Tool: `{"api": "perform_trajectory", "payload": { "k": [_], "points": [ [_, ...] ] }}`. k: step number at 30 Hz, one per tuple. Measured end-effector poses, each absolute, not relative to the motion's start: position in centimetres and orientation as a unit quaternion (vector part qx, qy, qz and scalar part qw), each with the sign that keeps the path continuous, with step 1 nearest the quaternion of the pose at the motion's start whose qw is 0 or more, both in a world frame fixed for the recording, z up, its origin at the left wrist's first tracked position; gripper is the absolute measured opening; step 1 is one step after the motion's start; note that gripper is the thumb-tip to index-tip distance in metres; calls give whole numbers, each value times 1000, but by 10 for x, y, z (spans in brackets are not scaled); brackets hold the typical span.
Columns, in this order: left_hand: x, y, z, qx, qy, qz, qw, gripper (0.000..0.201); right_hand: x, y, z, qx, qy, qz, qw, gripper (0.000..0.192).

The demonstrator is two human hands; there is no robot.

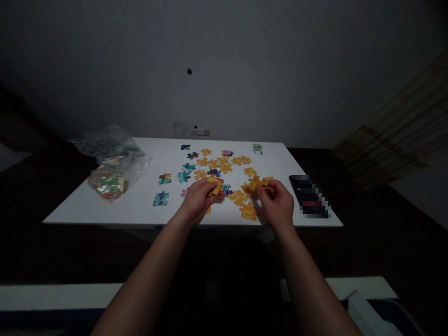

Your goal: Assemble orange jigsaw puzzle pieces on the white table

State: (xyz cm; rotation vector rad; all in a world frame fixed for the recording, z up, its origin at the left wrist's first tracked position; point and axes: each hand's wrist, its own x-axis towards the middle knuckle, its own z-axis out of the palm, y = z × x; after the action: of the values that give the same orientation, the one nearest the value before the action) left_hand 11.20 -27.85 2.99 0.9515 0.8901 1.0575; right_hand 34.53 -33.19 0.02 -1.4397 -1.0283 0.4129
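My left hand (199,198) pinches a yellow jigsaw puzzle piece (214,186) between thumb and fingers, just above the table's near half. To its right, my right hand (278,203) has its thumb and fingers closed at a yellow puzzle piece (252,185), over a group of other yellow pieces. Nearest below that hand lies a yellow piece (248,211) close to the front edge. Several more yellow pieces (224,163) are spread beyond both hands, mixed with teal pieces (184,176) and a dark blue piece (213,172).
The white table (140,214) stands against a grey wall. Clear plastic bags (112,182) with colourful contents lie at its left. A dark, pixelated flat object (308,196) rests near the right edge. Single pieces lie farther out, among them a teal one (161,199) at left.
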Motion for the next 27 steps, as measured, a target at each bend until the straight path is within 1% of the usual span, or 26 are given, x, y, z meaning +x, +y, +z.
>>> {"api": "perform_trajectory", "payload": {
  "k": [4,7,9,12,14,16,19,20,22,25,27],
  "points": [
    [101,-269,30,371,377,507,680,17,331,-324,1,-599,-454,196,630,38],
    [96,-268,24,334,371,528,688,24,329,-320,-2,-599,-436,202,641,50],
    [96,-270,19,327,375,544,676,29,332,-319,-4,-587,-397,207,674,55],
    [96,-277,13,380,396,576,606,33,338,-317,-6,-553,-338,200,735,44],
    [95,-283,13,448,421,577,538,31,339,-316,-6,-538,-323,192,754,36],
    [95,-291,14,551,451,529,461,25,339,-315,-5,-538,-323,180,758,32],
    [99,-303,15,732,461,399,306,14,336,-315,-4,-550,-336,168,746,29],
    [101,-306,15,774,454,358,260,15,335,-315,-4,-554,-339,164,743,28],
    [106,-310,12,819,442,306,199,20,335,-315,-2,-557,-342,158,740,27],
    [112,-313,7,839,443,270,165,39,335,-314,-2,-557,-338,150,744,24],
    [115,-313,6,849,441,250,146,40,336,-314,-2,-552,-339,156,745,24]
  ]
}}
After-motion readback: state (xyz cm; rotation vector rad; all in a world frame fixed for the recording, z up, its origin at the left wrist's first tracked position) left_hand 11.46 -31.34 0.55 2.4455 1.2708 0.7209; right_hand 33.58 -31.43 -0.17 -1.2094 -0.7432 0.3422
